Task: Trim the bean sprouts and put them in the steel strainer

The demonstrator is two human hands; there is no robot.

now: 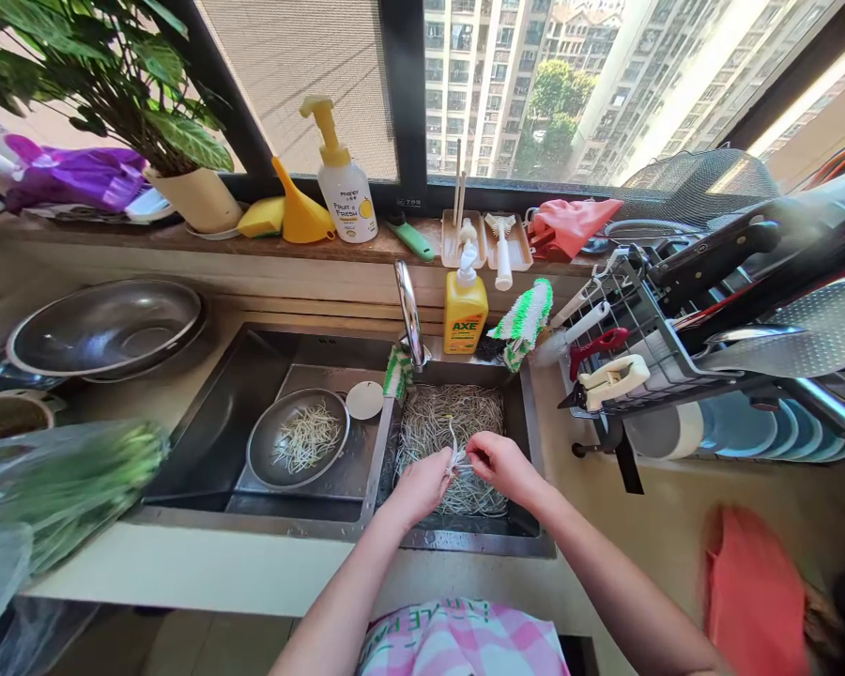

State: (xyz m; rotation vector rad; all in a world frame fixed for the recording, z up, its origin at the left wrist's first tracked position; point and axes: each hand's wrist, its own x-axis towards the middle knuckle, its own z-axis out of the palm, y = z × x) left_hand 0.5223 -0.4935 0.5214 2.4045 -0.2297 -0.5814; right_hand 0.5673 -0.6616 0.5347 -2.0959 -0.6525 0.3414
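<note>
In our left hand [426,483], the fingers grasp a small bunch of sprouts [456,457] above the right basin [526,422]. Our right hand [507,467] has its fingers drawn together beside the bunch; we cannot tell whether they pinch a strand. Below, loose sprouts cover the basin floor. In the left basin [215,413], a bowl [262,460] contains a smaller heap. We judge progress as early: most sprouts remain outside the bowl.

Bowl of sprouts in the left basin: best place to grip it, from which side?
Likely the left rim of the metal bowl, coming down from above: fingers under the outer flare, thumb over the lip. The wall is wide and sloping, no handle shows, and the white disc crowds the right. Keep it level; loose sprouts lie inside.
</note>
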